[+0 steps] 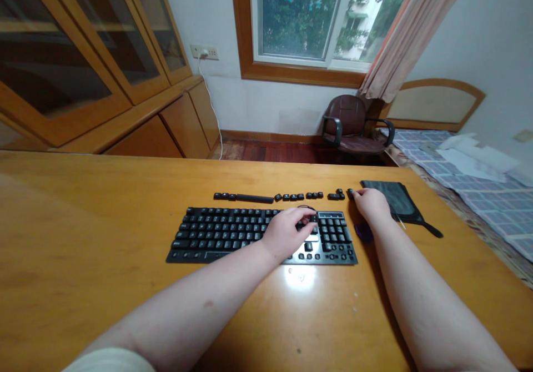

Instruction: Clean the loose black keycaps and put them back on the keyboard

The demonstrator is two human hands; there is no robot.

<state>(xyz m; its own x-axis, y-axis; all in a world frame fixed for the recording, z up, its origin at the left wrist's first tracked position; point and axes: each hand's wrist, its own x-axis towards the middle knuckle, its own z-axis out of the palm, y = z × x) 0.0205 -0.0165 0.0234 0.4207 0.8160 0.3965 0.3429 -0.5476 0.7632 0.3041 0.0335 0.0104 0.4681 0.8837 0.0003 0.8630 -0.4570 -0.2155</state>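
A black keyboard point(227, 233) lies on the wooden table point(104, 239) in front of me. My left hand point(287, 232) rests on its right part, fingers curled down between the main keys and the number pad, where some keys are gone. Behind the keyboard runs a row of loose black keycaps point(266, 197), a long bar among them. My right hand point(372, 205) reaches to the right end of that row and pinches a small black keycap point(350, 192) with its fingertips. A small purple object point(363, 232) lies beside my right wrist.
A flat black pouch with a strap point(395, 200) lies right of my right hand. Past the table stand a wooden cabinet point(125, 83), a brown armchair point(353, 125) under the window and a bed point(478, 194) at the right.
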